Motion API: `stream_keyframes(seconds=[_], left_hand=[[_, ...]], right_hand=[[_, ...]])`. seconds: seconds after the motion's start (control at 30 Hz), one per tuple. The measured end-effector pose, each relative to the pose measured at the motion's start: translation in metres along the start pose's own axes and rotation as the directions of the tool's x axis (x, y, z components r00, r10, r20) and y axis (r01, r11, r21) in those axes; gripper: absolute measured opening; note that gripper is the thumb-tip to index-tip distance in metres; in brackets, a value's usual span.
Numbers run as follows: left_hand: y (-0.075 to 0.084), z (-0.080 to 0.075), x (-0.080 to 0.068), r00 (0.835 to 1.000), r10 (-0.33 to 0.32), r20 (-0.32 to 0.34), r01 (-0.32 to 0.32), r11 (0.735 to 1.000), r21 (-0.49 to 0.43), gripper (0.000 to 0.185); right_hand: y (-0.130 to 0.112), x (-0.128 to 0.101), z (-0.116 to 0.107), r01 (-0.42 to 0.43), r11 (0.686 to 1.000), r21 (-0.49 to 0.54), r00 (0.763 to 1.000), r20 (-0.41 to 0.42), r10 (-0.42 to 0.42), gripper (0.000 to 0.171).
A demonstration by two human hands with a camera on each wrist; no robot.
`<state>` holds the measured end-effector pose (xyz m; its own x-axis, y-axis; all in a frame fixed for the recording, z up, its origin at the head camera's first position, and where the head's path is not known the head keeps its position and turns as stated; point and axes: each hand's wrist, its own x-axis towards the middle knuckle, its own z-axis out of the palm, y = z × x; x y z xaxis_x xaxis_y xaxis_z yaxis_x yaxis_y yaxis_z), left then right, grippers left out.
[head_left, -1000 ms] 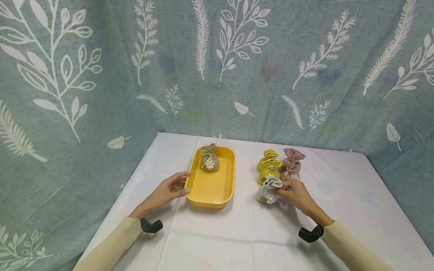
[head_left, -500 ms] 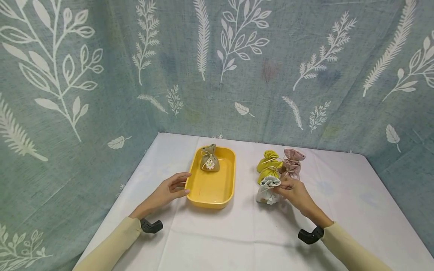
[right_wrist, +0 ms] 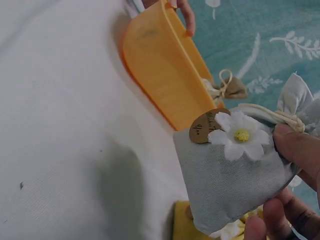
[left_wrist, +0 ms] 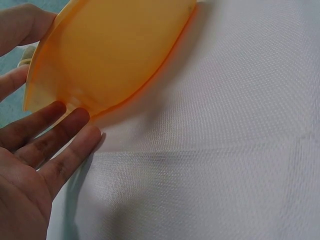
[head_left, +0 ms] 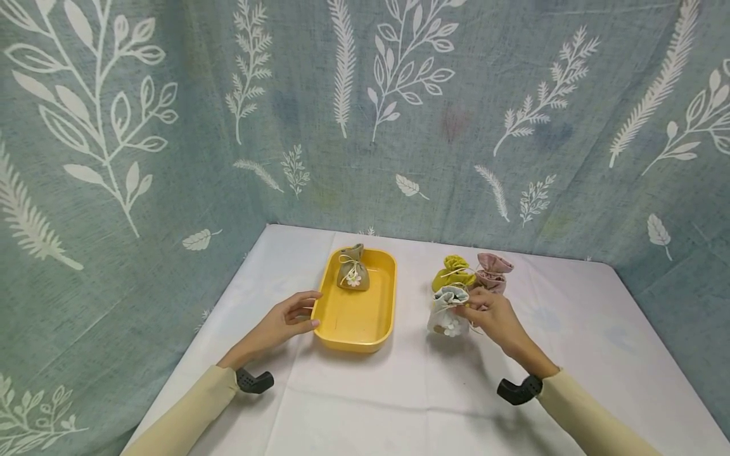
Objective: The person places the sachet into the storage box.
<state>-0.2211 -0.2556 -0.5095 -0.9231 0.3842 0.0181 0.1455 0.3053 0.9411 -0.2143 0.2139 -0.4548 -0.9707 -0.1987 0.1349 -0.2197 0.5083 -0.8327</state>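
**Pale pouch coming up off the cloth**

While the left hand [head_left: 282, 324] is resting at the near left corner of the yellow tray [head_left: 353, 329], its fingers [left_wrist: 60, 145] are lying straight and close together against the tray's outer wall, the thumb up near the rim, gripping nothing. Just right of the tray, the right hand [head_left: 495, 316] is pinching the gathered neck of the pale grey pouch [head_left: 447, 315], thumb and fingertips [right_wrist: 295, 147] closing on the tied cord. Compared with a second ago, that pouch is sitting higher and slightly farther left, and the right wrist view is showing its base hanging clear of the cloth: by my reading it is being lifted and starting toward the tray. Behind it, the yellow-green pouch [head_left: 453, 271] and the pink pouch [head_left: 493, 271] are standing touching each other. Farther left, a brown pouch [head_left: 352, 270] is sitting at the tray's far end. Underneath, a white cloth [head_left: 399, 392] is covering the table; beyond, a teal curtain [head_left: 365, 114] printed with white leaves is closing off the back and sides.
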Motion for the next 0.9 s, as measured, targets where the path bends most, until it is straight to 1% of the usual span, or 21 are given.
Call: stream_keyframes(seconds=[0.23,0.37,0.43,0.57,0.6,0.77,0.9], left_hand=[[0.000,0.000,-0.001,1.000,0.000,0.006,0.000,1.000,-0.015,0.066],[-0.002,-0.001,-0.002,1.000,-0.001,0.004,0.001,1.000,-0.019,0.066],[-0.002,-0.001,-0.002,1.000,-0.003,0.005,0.003,1.000,-0.016,0.066],[-0.002,-0.001,-0.002,1.000,-0.007,0.006,0.007,1.000,-0.013,0.065],[-0.002,-0.001,-0.001,1.000,-0.008,0.006,0.008,1.000,-0.015,0.065],[-0.001,-0.001,-0.001,1.000,-0.017,0.007,0.017,1.000,-0.016,0.067],[0.000,0.000,0.000,1.000,-0.018,0.002,0.018,1.000,-0.009,0.066]], right_hand=[[-0.012,0.008,0.007,-0.009,0.999,0.046,1.000,-0.021,0.010,0.016],[-0.017,0.013,0.011,0.001,0.998,0.065,1.000,-0.028,0.001,0.021],[-0.019,0.016,0.012,0.002,0.997,0.074,1.000,-0.030,0.001,0.018],[-0.023,0.021,0.013,-0.004,0.998,0.062,1.000,-0.031,0.006,0.017],[-0.025,0.023,0.013,-0.002,0.998,0.065,1.000,-0.030,0.004,0.014],[-0.031,0.029,0.015,0.019,0.998,0.058,1.000,-0.023,-0.017,0.012],[-0.036,0.037,0.019,0.028,0.997,0.076,1.000,-0.016,-0.026,0.015]])
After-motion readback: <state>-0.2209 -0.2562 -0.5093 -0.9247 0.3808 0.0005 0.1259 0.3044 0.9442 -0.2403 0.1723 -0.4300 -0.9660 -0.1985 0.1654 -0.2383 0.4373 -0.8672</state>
